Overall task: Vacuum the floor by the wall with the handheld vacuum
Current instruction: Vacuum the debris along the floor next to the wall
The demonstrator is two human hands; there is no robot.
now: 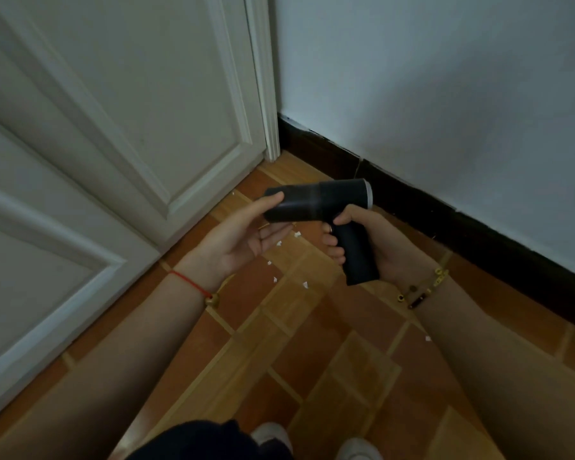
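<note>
A black pistol-shaped handheld vacuum [322,204] hangs in the air above the floor, barrel pointing left, a white ring at its right end. My right hand [372,247] wraps its fingers around the handle. My left hand [246,234] cups the front of the barrel, thumb on top and fingers underneath. Small white paper scraps [304,284] lie scattered on the orange-brown tiled floor [312,343] below my hands, with one more scrap [428,338] beside my right forearm.
A white panelled door [97,161] fills the left side. A white wall [445,94] with a black skirting board [478,234] runs diagonally on the right, meeting the door frame in the corner. My light shoes [312,443] show at the bottom edge.
</note>
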